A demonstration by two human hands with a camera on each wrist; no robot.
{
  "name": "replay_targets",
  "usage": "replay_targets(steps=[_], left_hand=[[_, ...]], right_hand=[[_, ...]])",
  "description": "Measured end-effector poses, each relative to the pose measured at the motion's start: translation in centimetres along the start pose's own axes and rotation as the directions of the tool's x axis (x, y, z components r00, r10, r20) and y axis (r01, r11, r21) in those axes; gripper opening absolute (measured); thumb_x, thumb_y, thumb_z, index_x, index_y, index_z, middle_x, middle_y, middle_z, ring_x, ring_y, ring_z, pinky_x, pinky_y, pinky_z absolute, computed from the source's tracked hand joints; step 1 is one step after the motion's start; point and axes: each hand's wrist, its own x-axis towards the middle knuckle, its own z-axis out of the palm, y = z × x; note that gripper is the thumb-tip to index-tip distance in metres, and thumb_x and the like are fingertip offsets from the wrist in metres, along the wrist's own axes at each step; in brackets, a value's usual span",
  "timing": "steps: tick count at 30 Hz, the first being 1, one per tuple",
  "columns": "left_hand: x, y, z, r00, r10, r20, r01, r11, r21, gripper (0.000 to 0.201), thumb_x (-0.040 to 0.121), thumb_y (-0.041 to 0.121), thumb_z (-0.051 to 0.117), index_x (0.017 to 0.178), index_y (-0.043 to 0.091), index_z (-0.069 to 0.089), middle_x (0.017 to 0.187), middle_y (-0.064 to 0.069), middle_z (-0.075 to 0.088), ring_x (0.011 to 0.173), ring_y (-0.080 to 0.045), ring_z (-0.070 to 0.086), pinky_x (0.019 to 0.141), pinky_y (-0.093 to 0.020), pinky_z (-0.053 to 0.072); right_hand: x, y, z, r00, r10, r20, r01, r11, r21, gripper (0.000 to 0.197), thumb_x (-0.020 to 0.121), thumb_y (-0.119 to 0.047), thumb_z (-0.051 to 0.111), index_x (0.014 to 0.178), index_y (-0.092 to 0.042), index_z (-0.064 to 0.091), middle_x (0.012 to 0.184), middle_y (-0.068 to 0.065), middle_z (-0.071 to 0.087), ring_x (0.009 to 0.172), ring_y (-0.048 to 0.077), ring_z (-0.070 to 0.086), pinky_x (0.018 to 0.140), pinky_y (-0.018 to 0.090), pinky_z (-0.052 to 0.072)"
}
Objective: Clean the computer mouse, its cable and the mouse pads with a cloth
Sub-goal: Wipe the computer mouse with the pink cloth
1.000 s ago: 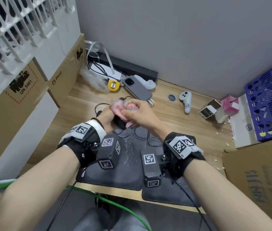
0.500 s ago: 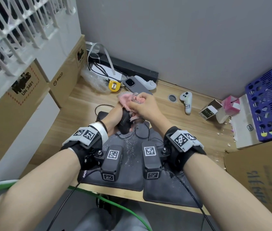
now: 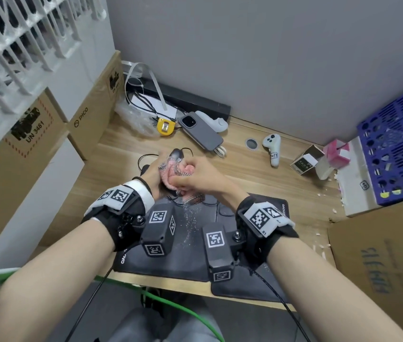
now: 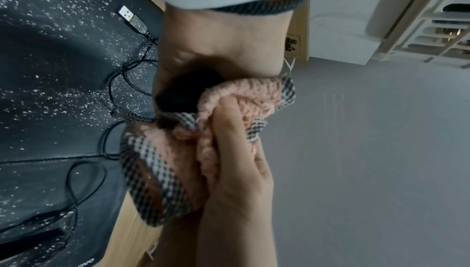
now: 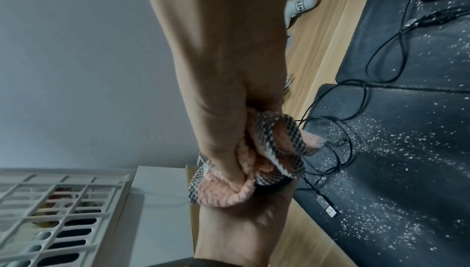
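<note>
On the wooden tabletop [image 3: 257, 174] many other things lay around the work: a grey phone [image 3: 201, 134] and a yellow tape measure [image 3: 166, 125] at the far side, a white controller [image 3: 273, 149] to the right of them, a small open carton [image 3: 306, 161] and a pink box [image 3: 336, 150] further right, and cardboard boxes [image 3: 89, 114] along the left edge. A blue crate [image 3: 398, 141] stood at the far right on a white box; what lay in it could not be told. Two black mouse pads [image 3: 188, 245] lay side by side at the near edge, covered with white specks, and the black cable [image 4: 114, 82] lay in loops on them with its USB plug [image 4: 132, 20] free. The left hand [image 3: 152, 175] was curled around the black mouse [image 4: 183, 92] and held it above the far edge of the pads, so most of the mouse was hidden. The right hand [image 3: 195, 172] gripped the pink checked cloth [image 4: 229, 118] in a bunch and pressed it against the mouse. The wrist cameras blocked part of the pads in the head view. Compared with half a second before, both hands were a little lower and nearer to the pads, and the cloth covered more of the mouse; the other things on the tabletop were in the same places.
</note>
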Motion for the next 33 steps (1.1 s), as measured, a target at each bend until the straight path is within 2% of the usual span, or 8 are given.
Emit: replay_targets(steps=[7,10,12,16,19,26,30,33], left_hand=[[-1.0,0.3,1.3,0.974,0.204,0.102,-0.219,0.962,0.163,0.037,0.092,0.039,0.055,0.069,0.010,0.055,0.054,-0.007,0.056,0.038,-0.012,0.054,0.038,-0.018,0.043],[-1.4,0.6,1.0,0.983,0.152,0.105,-0.173,0.955,0.242,0.064,0.098,0.057,0.027,0.074,0.007,0.058,0.058,-0.010,0.060,0.044,-0.020,0.054,0.043,-0.023,0.045],[-1.4,0.8,0.7,0.986,0.138,0.090,-0.159,0.934,0.319,0.062,0.100,0.053,0.024,0.077,0.006,0.057,0.065,-0.015,0.060,0.046,-0.021,0.054,0.046,-0.024,0.044],[-1.2,0.8,0.4,0.987,0.161,0.009,-0.149,0.893,0.425,0.067,0.101,0.052,0.018,0.070,0.005,0.054,0.052,-0.011,0.058,0.038,-0.020,0.051,0.039,-0.020,0.041],[-0.9,0.6,0.3,0.984,0.177,-0.008,-0.158,0.900,0.405,0.072,0.102,0.052,0.014,0.070,0.003,0.057,0.053,-0.013,0.058,0.040,-0.022,0.051,0.041,-0.023,0.043],[-0.8,0.7,0.0,0.980,0.196,0.038,-0.198,0.929,0.312,0.072,0.102,0.051,0.015,0.073,0.002,0.059,0.060,-0.019,0.060,0.045,-0.025,0.055,0.044,-0.026,0.048],[-0.2,0.9,-0.3,0.957,0.276,-0.093,-0.234,0.918,0.322,0.065,0.101,0.049,0.021,0.076,0.006,0.062,0.076,-0.025,0.067,0.062,-0.031,0.062,0.068,-0.044,0.055],[-0.3,1.3,-1.0,0.973,0.183,-0.139,-0.161,0.975,0.156,0.053,0.101,0.048,0.029,0.078,0.009,0.056,0.066,-0.017,0.065,0.054,-0.028,0.061,0.064,-0.037,0.054]], right_hand=[[0.6,-0.4,-0.7,0.959,-0.017,-0.283,0.054,0.991,0.122,0.022,0.088,-0.012,0.066,0.077,-0.011,0.047,0.066,0.006,0.062,0.051,0.012,0.062,0.059,0.034,0.055],[1.6,-0.4,-1.3,0.909,-0.044,-0.415,0.091,0.991,0.094,0.019,0.089,-0.027,0.060,0.083,-0.013,0.048,0.069,0.007,0.061,0.056,0.016,0.061,0.065,0.048,0.052],[2.0,0.2,-1.6,0.860,-0.059,-0.507,0.084,0.996,0.028,0.025,0.088,-0.034,0.053,0.079,-0.013,0.044,0.069,0.005,0.055,0.060,0.016,0.055,0.064,0.041,0.044],[2.3,1.9,-2.0,0.902,-0.027,-0.431,0.053,0.997,0.049,0.041,0.080,-0.048,0.058,0.083,-0.009,0.044,0.077,0.008,0.057,0.068,0.023,0.056,0.066,0.052,0.049],[1.5,0.9,-1.7,0.932,-0.075,-0.354,0.106,0.992,0.068,0.030,0.085,-0.035,0.065,0.076,-0.014,0.044,0.074,0.005,0.057,0.066,0.020,0.055,0.062,0.038,0.047],[1.9,0.0,-1.3,0.851,-0.111,-0.513,0.155,0.987,0.044,0.020,0.090,-0.025,0.061,0.084,-0.010,0.049,0.073,0.006,0.060,0.063,0.019,0.058,0.065,0.043,0.050],[2.1,0.4,-1.1,0.878,-0.004,-0.479,0.071,0.990,0.120,0.023,0.080,-0.041,0.066,0.085,-0.027,0.048,0.101,0.014,0.065,0.089,0.030,0.067,0.083,0.052,0.054],[1.7,0.6,-1.3,0.917,0.038,-0.398,0.044,0.980,0.194,0.027,0.078,-0.032,0.064,0.096,-0.042,0.046,0.114,0.014,0.060,0.095,0.032,0.067,0.085,0.054,0.055]])
